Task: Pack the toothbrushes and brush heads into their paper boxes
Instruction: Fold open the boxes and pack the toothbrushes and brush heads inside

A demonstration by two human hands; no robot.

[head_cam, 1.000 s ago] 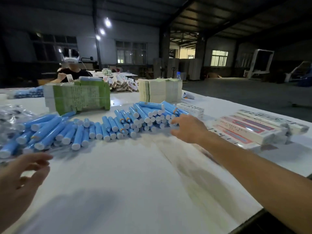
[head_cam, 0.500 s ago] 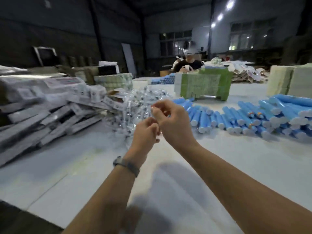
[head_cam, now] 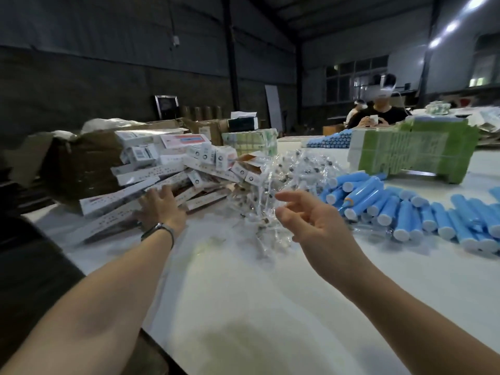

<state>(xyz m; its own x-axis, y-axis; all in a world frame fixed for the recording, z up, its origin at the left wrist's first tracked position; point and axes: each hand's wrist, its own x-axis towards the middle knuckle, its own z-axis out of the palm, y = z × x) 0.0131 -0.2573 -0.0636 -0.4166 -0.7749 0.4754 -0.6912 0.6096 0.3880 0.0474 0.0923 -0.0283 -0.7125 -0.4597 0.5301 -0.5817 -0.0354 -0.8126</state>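
Left hand (head_cam: 159, 205) reached to the left-side heap of long white paper boxes (head_cam: 140, 185), fingers spread and fairly straight, laid on top of one box; grip apart, nothing clamped. A watch band (head_cam: 158, 230) sat on that wrist. Right hand (head_cam: 308, 220) hovered above the white surface (head_cam: 243, 307), fingers loosely bent and relaxed, thumb up, grip apart, holding nothing. It was just near the pile of brush heads in clear plastic wrap (head_cam: 281, 182), which lay at center between the boxes and the blue toothbrush handles (head_cam: 405, 209). The handles lay in a row on the right, white end caps facing near, some stacked. Boxes were piled loosely, leaning against a brown carton (head_cam: 81, 163) at far left. A green-and-white stack of flat packaging (head_cam: 411, 150) stood far right, another pale green stack (head_cam: 250, 142) behind the boxes. More blue handles (head_cam: 328, 140) lay at the far end. Two people (head_cam: 378, 115) sat at the far side, one in a black shirt.
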